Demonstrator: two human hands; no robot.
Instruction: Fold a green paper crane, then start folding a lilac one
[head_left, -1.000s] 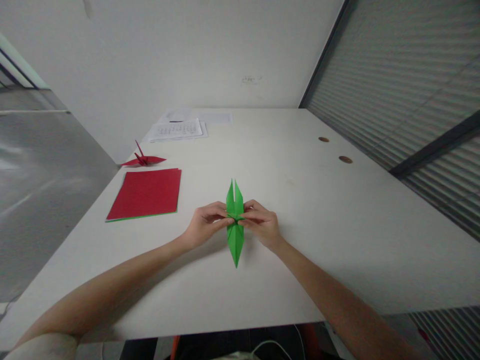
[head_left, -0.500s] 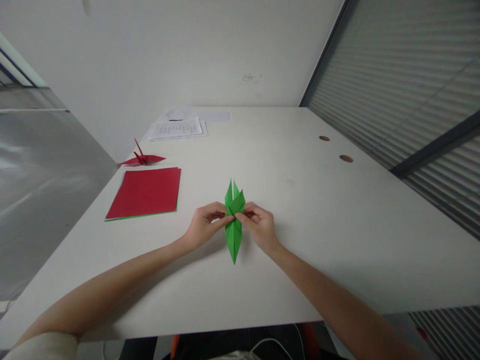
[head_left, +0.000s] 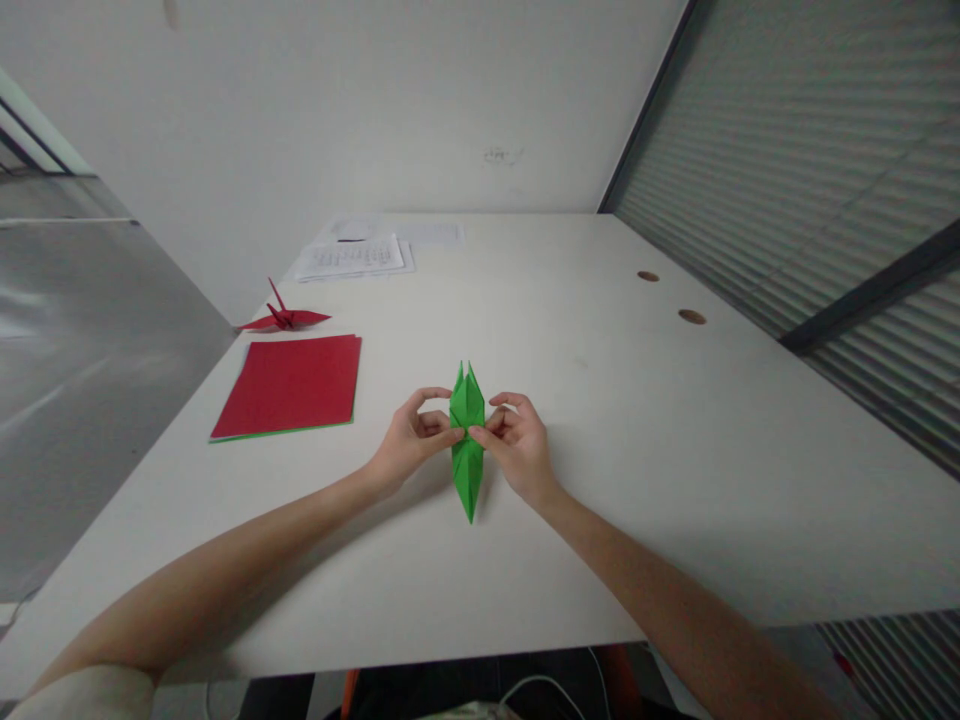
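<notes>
A folded green origami paper is held upright in front of me, long and narrow, with one point toward me and two thin points at the far end. My left hand pinches its left edge near the middle, thumb on the front and index finger raised beside the upper part. On the other edge, my right hand grips it the same way, its thumb close to the left one and its index finger curled away from the paper. The fingers behind the paper are partly hidden.
A stack of square paper, red on top with green beneath, lies to the left. Behind it sits a red paper crane. Printed sheets lie at the back left of the white table. Two round holes are at the right.
The upper flap, slanted across the front before, now lies straight along the green paper. Both index fingers have lifted away from the paper's sides, while the thumbs stay at the middle.
</notes>
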